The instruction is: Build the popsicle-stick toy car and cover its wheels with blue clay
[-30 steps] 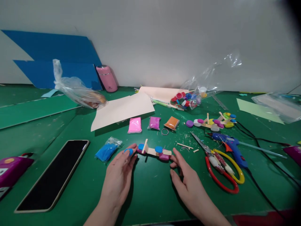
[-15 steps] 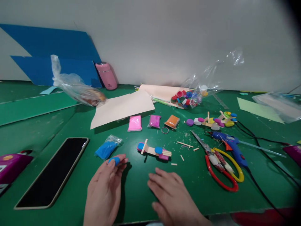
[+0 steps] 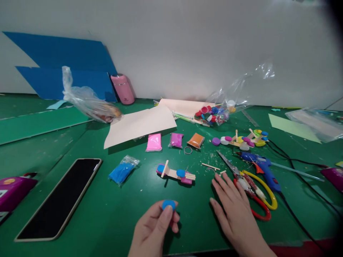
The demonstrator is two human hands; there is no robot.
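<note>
Between thumb and fingers, my left hand (image 3: 158, 225) pinches a flat round blue clay piece (image 3: 168, 205) near the table's front. My right hand (image 3: 234, 210) lies palm down with spread fingers, holding nothing, just left of the scissors (image 3: 272, 194) and partly over their red handle. Beyond my left hand stands a small stick model (image 3: 171, 172) with pink and blue parts. A clear packet of blue clay (image 3: 123, 170) lies to its left. Pink (image 3: 154, 142), magenta (image 3: 176, 140) and orange (image 3: 196, 140) packets sit in a row behind the model.
A phone (image 3: 60, 200) lies at the left. On the right are a blue glue gun (image 3: 262, 166) with its cord and a second colourful model (image 3: 241, 141). Farther back are a pink bottle (image 3: 122, 89), paper sheets (image 3: 140, 125) and a bag of caps (image 3: 214, 112).
My left hand has moved right and nearer the front edge with the blue piece. My right hand has shifted right, onto the table beside the scissors, covering some small stick scraps.
</note>
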